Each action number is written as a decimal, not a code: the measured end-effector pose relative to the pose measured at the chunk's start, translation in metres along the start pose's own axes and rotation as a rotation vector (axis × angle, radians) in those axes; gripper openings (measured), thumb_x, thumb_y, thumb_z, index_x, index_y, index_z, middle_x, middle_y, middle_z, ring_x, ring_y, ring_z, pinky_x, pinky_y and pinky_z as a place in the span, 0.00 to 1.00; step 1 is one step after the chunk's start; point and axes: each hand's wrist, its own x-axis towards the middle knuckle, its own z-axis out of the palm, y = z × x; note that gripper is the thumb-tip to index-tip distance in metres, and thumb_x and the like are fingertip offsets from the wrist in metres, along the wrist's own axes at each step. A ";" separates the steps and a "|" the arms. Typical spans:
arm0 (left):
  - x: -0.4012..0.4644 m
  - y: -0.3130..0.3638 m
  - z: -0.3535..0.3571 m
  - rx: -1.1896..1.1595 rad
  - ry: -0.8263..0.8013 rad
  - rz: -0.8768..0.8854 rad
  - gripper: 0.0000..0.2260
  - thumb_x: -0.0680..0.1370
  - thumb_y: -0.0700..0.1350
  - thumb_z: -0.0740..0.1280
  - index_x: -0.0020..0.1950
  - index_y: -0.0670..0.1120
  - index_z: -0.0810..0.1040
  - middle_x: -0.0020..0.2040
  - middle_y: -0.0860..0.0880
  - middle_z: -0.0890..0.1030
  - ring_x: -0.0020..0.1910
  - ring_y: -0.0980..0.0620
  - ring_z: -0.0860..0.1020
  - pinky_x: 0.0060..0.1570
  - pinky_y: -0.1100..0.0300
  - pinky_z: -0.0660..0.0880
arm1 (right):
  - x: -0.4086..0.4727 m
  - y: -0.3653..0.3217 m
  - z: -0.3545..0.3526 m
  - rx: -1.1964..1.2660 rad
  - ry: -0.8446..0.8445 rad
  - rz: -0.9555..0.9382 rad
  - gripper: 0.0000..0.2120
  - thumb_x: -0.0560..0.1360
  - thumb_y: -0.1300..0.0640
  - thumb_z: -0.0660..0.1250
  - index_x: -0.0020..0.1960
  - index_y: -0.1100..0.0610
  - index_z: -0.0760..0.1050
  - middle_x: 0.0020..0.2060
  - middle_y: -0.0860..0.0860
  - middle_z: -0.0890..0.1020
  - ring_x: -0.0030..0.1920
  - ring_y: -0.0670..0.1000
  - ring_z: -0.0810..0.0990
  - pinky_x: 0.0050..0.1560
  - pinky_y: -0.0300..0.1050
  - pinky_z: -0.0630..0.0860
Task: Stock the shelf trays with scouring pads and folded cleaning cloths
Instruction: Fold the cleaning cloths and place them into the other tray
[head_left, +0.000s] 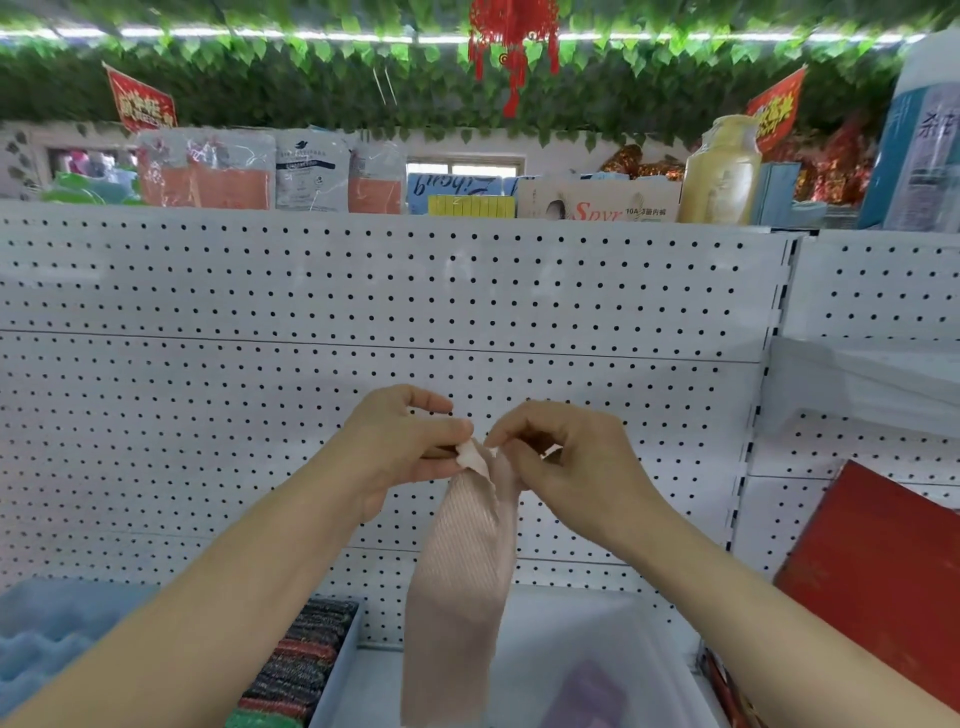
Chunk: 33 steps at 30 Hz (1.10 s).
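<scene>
Head view: your left hand (402, 444) and right hand (563, 460) both up in front of white pegboard (363, 291), each pinching top edge of beige ribbed cloth (462, 582) between thumb and fingers — cloth hangs straight down in narrow strip, lower end over white tray (644, 639). Row of dark scouring pads (301, 660) stacked on edge in next tray to left, partly behind your left forearm. Blue foam thing (47, 634) far left — can't tell what. Red board (883, 566) leaning at right.
</scene>
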 end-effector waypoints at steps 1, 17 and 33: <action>-0.001 0.000 0.002 -0.020 0.006 -0.014 0.16 0.73 0.37 0.75 0.58 0.41 0.77 0.42 0.40 0.86 0.33 0.51 0.84 0.33 0.62 0.80 | -0.001 0.000 0.001 0.011 0.003 -0.007 0.10 0.74 0.64 0.70 0.44 0.50 0.84 0.39 0.43 0.83 0.42 0.44 0.82 0.42 0.36 0.79; 0.002 -0.018 -0.019 -0.028 -0.214 0.050 0.53 0.50 0.67 0.82 0.72 0.54 0.71 0.63 0.52 0.80 0.62 0.54 0.78 0.68 0.51 0.72 | 0.006 -0.005 -0.036 0.348 -0.007 0.028 0.02 0.74 0.61 0.73 0.43 0.57 0.83 0.39 0.50 0.84 0.42 0.51 0.82 0.49 0.47 0.80; 0.002 -0.028 0.021 -0.433 -0.427 -0.034 0.20 0.70 0.37 0.74 0.62 0.41 0.81 0.48 0.44 0.83 0.47 0.48 0.82 0.50 0.54 0.81 | -0.002 0.026 -0.066 0.540 -0.104 0.101 0.08 0.70 0.57 0.76 0.42 0.61 0.81 0.37 0.56 0.81 0.38 0.51 0.79 0.44 0.42 0.78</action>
